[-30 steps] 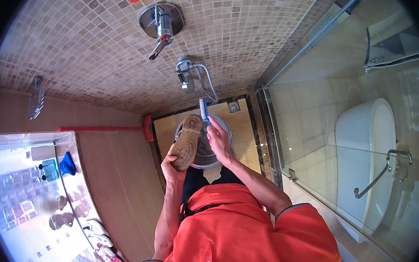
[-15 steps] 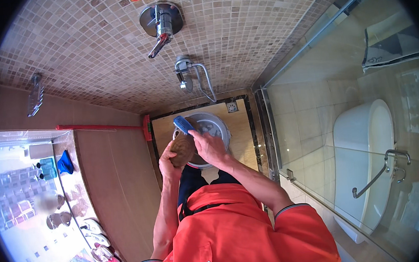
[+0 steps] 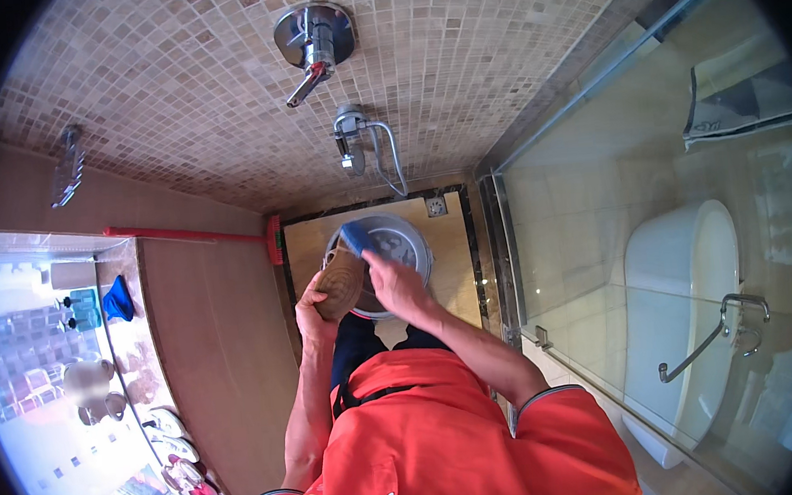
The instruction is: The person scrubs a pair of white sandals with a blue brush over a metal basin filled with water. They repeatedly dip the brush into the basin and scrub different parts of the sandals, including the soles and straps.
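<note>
My left hand (image 3: pixel 312 314) is closed on a shoe (image 3: pixel 339 287), whose brown patterned sole faces up. A blue scrubbing brush (image 3: pixel 354 238) is gripped in my right hand (image 3: pixel 397 283), its bristle side against the shoe's far end; the exact contact is partly hidden. Both hands work over a round grey basin (image 3: pixel 427 254) on the floor, which holds water with pale foam patches. The shoe covers part of the basin's left side.
A red-handled broom (image 3: pixel 192 234) leans along the left wall. Ahead are a shower mixer (image 3: pixel 314 38) and a hose fitting (image 3: pixel 350 139). To the right stand a glass partition (image 3: pixel 601 376) and a white bathtub (image 3: pixel 671 310). Several shoes (image 3: pixel 171 435) line the window ledge.
The brush has shifted slightly right and lies more steeply over the shoe's far end. The shoe has turned a little, its far end rising toward the brush. Both grips stay the same.
</note>
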The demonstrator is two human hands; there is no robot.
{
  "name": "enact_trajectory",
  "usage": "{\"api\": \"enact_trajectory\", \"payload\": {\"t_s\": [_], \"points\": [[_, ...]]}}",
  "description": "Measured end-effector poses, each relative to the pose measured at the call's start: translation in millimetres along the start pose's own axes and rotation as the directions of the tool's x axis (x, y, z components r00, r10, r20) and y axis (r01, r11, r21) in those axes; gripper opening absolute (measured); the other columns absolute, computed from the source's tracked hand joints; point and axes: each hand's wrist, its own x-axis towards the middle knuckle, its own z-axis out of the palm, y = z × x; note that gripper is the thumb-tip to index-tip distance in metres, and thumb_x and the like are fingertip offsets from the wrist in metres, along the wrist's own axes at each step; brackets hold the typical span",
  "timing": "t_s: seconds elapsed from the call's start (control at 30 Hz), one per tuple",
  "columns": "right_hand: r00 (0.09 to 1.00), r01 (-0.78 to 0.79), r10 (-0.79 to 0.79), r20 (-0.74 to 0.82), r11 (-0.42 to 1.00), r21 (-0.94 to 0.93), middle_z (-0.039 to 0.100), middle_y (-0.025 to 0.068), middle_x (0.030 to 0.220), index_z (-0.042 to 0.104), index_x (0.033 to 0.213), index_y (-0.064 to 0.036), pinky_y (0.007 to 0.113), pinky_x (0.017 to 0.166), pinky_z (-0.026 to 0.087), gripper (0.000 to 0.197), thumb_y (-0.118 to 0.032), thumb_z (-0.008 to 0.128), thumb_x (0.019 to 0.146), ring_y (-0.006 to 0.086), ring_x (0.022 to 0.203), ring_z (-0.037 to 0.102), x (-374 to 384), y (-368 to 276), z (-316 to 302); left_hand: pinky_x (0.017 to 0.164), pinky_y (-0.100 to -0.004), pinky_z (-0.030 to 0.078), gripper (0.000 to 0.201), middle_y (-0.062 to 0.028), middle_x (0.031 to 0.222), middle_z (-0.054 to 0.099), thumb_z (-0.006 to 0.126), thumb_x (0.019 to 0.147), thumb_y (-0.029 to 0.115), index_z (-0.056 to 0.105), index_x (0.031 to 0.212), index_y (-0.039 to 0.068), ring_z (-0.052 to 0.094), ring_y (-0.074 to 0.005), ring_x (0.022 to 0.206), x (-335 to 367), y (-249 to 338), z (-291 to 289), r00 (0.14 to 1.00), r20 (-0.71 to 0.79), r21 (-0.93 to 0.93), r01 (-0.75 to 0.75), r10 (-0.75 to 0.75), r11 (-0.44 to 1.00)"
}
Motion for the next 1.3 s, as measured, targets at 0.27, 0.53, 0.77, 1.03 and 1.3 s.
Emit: {"api": "enact_trajectory", "payload": {"t_s": [0.27, 0.53, 0.77, 1.03, 1.3], "points": [[0.994, 0.009, -0.024, -0.109, 0.991, -0.133, 0.07, 0.0217, 0.078, 0.064, 0.134, -0.0157, 0.052, 0.062, 0.056, 0.034, -0.019, 0.057, 0.1, 0.0417, 0.069, 0.069, -2.1, 23.3, -4.9, 0.103, -0.0496, 0.054, 0.063, -0.0157, 0.129, 0.067, 0.051, 0.073, 0.01, 0.059, 0.135, 0.001, 0.064, -0.0329, 0.12, 5.8, -6.5, -11.7, 0.997, 0.043, -0.026, 0.058, -0.057, 0.998], [0.99, 0.141, -0.137, 0.044, 0.986, -0.091, 0.069, 0.0235, 0.085, 0.063, 0.136, -0.0173, 0.054, 0.061, 0.056, 0.036, -0.019, 0.059, 0.1, 0.044, 0.071, 0.069, -36.6, -4.2, -10.1, 0.098, -0.049, 0.055, 0.062, -0.0158, 0.127, 0.067, 0.052, 0.073, 0.01, 0.06, 0.134, 0.0, 0.067, -0.0328, 0.112, 14.9, -9.1, -6.2, 0.996, -0.036, -0.088, -0.084, 0.081, 0.993], [1.0, 0.0, 0.008, 0.026, 0.955, -0.297, 0.071, 0.0231, 0.086, 0.064, 0.136, -0.02, 0.054, 0.064, 0.056, 0.036, -0.021, 0.055, 0.102, 0.044, 0.077, 0.07, 17.0, 51.3, -28.1, 0.098, -0.0474, 0.055, 0.061, -0.0173, 0.126, 0.067, 0.053, 0.073, 0.01, 0.062, 0.131, -0.002, 0.066, -0.033, 0.113, -16.5, -21.8, 1.4, 0.999, 0.006, -0.034, 0.044, -0.044, 0.998], [0.914, 0.401, -0.402, 0.043, 0.915, 0.038, 0.072, 0.0205, 0.099, 0.066, 0.136, -0.0154, 0.05, 0.074, 0.055, 0.037, -0.016, 0.06, 0.1, 0.0413, 0.087, 0.07, -7.0, 2.3, -58.0, 0.072, -0.041, 0.058, 0.051, -0.0097, 0.107, 0.072, 0.056, 0.066, 0.005, 0.074, 0.114, 0.005, 0.068, -0.0275, 0.093, -34.8, -30.4, -8.0, 0.944, -0.264, 0.022, -0.199, 0.197, 0.98], [0.971, 0.2, -0.162, 0.176, 0.952, -0.23, 0.073, 0.0255, 0.107, 0.065, 0.135, -0.0071, 0.049, 0.083, 0.055, 0.038, -0.019, 0.055, 0.1, 0.0435, 0.098, 0.071, 1.0, -7.6, -50.4, 0.084, -0.0342, 0.058, 0.051, -0.0073, 0.106, 0.075, 0.055, 0.061, -0.001, 0.077, 0.107, 0.0, 0.069, -0.0222, 0.097, -73.6, -21.1, -34.6, 0.962, -0.145, -0.035, -0.24, 0.233, 0.97]]}}
